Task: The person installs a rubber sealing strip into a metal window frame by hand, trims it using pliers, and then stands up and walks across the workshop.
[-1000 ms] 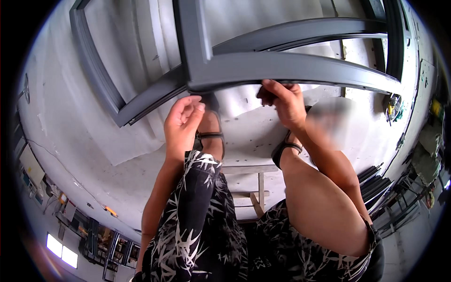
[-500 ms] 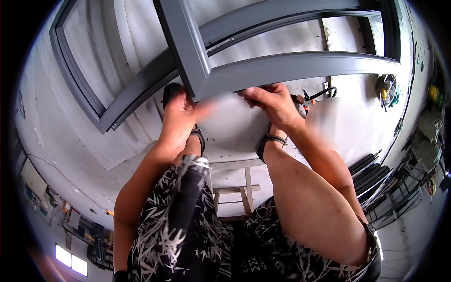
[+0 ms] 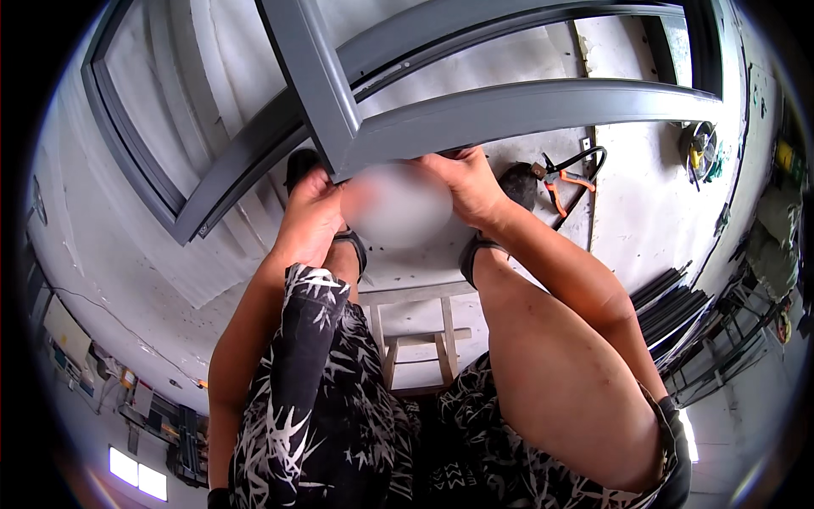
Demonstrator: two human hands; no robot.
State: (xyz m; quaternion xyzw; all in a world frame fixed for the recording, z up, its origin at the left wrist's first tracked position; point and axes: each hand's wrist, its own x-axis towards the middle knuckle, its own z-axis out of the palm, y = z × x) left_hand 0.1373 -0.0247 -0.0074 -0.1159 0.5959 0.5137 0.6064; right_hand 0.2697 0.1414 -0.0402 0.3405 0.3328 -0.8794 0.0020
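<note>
A grey metal frame, like a window sash, is raised in front of me, its mitred corner pointing towards me. At that corner my left hand is closed on the frame's underside, with the fingers partly behind the profile. My right hand is closed at the lower edge of the rail, just right of the corner. Its fingertips go under the rail and are hidden. A blurred patch lies between the hands and covers the thumbs' tips, so any small thing there cannot be made out.
A second grey frame lies behind the raised one. On the floor to the right are orange-handled pliers or cutters and a round wire-guarded item. Dark strips are piled farther right. A wooden stool stands between my legs.
My right hand has moved left along the rail, closer to the corner, and the orange-handled tool now shows fully. The raised frame and my left hand sit slightly farther left in view.
</note>
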